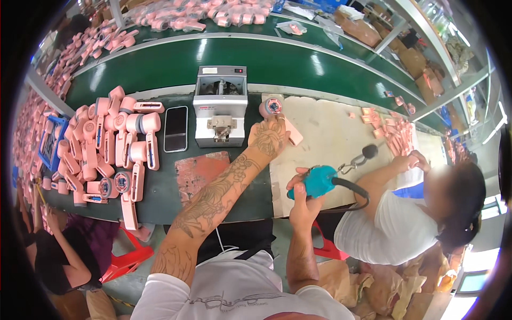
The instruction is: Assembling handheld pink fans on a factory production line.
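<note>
The left hand (269,137) reaches out over the dark green tabletop (160,205). Its fingers are wrapped tight around a pink plastic gadget with a round head (273,108), which sits just in front of the small grey metal machine box (220,105). The gadget's pink handle pokes out past the hand onto a pale cardboard sheet (330,144).

The right hand (304,198) is closer to the body. Its fingers are closed around a teal electric screwdriver (318,180) with a black cable (354,191) curling off it.

A black flat phone (175,128) lies left of the machine box. Further left is a big heap of the same pink plastic gadgets (114,146), lying loose on the tabletop. At the far left edge stands a blue plastic crate (48,143) with pink parts in and around it; I cannot tell just how many are inside. A worn reddish mat (198,172) lies under the left arm.

Another person in a white shirt (394,224) sits to the right, touching small pink pieces (392,133).
</note>
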A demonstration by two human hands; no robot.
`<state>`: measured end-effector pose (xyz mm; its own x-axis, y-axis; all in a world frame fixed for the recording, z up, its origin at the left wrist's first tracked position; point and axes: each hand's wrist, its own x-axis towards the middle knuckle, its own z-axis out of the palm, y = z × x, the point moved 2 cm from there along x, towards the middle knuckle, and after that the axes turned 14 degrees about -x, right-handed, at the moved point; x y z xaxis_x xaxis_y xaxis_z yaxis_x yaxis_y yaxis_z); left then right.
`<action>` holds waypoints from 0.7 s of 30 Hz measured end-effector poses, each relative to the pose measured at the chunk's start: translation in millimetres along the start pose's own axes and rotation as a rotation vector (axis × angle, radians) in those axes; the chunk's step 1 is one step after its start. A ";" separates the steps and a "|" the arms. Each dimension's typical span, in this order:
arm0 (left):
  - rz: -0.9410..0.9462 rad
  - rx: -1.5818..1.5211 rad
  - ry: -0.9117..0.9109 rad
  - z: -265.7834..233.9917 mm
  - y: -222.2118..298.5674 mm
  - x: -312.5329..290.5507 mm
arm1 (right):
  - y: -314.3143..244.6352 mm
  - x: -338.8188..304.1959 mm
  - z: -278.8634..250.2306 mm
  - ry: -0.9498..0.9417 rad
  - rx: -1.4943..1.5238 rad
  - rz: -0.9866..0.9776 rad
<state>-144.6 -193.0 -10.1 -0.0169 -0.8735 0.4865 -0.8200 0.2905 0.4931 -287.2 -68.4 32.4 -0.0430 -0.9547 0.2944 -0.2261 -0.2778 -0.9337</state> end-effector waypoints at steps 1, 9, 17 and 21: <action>-0.070 0.039 -0.064 6.4 -2.3 4.6 | -0.3 -1.6 -2.2 0.019 0.012 0.003; -0.155 -0.076 -0.144 31.7 -3.3 19.4 | -0.1 -0.7 -9.1 0.016 0.039 0.002; -0.255 -0.478 -0.159 34.6 3.4 28.0 | -2.1 -5.3 -10.7 0.020 0.020 0.006; 0.005 -0.282 0.019 23.6 14.5 1.2 | -8.0 -1.0 -18.2 0.035 -0.015 -0.001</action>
<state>-170.1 -199.0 -19.4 -0.0078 -0.8652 0.5014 -0.6281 0.3944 0.6708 -303.1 -63.2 43.3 -0.0770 -0.9501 0.3023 -0.2404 -0.2765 -0.9305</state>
